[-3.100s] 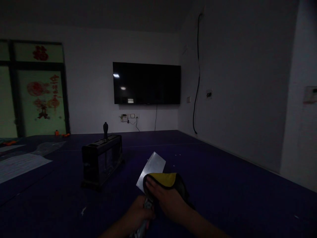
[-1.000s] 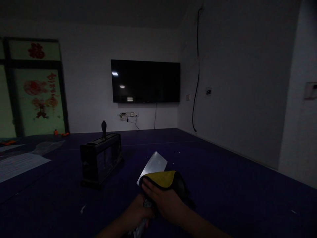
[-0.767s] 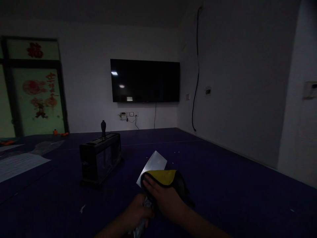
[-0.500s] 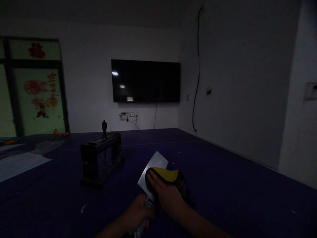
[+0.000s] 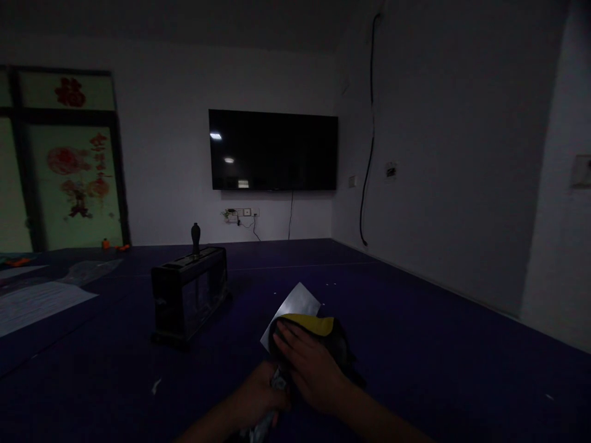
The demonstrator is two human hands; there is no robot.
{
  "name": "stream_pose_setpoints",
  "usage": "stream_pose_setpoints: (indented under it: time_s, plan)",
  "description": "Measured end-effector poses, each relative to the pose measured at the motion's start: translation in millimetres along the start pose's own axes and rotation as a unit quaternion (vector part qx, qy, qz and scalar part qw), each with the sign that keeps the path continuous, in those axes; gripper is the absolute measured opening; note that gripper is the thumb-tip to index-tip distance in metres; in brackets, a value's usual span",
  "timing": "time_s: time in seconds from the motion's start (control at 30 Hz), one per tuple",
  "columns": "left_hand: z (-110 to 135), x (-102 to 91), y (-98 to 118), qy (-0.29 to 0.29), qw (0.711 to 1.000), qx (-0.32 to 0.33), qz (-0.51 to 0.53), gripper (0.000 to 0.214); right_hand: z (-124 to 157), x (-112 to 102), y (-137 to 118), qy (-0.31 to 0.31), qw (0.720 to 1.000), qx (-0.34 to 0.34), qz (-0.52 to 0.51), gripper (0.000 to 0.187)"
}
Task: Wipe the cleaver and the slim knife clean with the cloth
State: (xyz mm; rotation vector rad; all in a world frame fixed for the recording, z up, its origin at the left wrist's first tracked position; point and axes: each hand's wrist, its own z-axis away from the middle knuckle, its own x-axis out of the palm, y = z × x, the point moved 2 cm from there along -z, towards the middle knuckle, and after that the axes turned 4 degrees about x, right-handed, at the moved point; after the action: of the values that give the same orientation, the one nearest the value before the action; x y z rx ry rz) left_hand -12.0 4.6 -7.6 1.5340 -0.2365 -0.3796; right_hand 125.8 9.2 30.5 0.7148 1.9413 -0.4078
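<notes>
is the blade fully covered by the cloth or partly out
Partly out: the blade shows bare metal beyond the cloth under the right hand.

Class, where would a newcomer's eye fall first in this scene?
First, on the bright metal blade at lower centre, partly covered by a yellow-and-dark cloth under the right hand; the left hand grips the handle. Next, on the wide black television on the far wall.

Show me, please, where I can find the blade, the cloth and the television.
Blade (image 5: 295,301): head view, on the shiny part not covered by the cloth.
Cloth (image 5: 316,324): head view, on its yellow side.
Television (image 5: 274,151): head view, on the middle of the dark screen.
</notes>
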Motion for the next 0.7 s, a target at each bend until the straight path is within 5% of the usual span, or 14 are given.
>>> stream_pose_setpoints:
  time_s: [0.23,0.7]
  plan:
    - [6,6.6,14,-0.024,1.000,0.017,0.002,0.061,6,-12,-11,-0.103,0.984,-0.077,-0.125,0.057]
    - [4,2.4,9,-0.046,0.999,0.024,0.001,0.069,4,-14,-11,-0.102,0.985,-0.054,-0.128,0.054]
